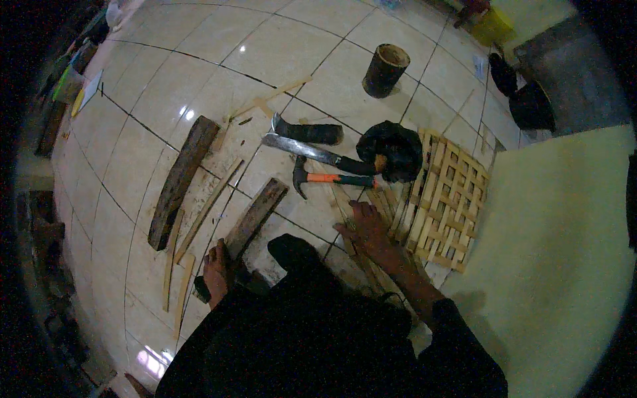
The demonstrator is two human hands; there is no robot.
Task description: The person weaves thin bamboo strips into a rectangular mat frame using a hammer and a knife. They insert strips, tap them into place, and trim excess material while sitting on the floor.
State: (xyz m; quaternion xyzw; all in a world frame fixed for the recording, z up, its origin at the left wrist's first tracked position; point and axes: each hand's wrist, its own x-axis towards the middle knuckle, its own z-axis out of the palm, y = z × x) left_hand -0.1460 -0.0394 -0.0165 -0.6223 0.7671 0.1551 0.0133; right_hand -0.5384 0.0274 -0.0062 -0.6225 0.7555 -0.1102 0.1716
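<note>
My left hand [215,270] is at the near end of a brown wooden block [260,212], its fingers bent against the block's left side. Over a bundle of thin bamboo strips [344,211] on the floor lies my right hand [370,233], thumb and fingers apart. Just beyond it rests a claw hammer [338,179] with an orange and dark handle. Behind the hammer is a broad-bladed knife [306,149] with a dark handle, and past that a dark-handled tool [308,132] with a curved metal end.
A woven bamboo panel [450,202] lies at the right by a pale wall [551,232]. Nearby are a black plastic bag [390,149] and, farther off, a bamboo tube [383,73]. A longer wooden block [184,179] and loose strips [209,211] lie left on the tiles.
</note>
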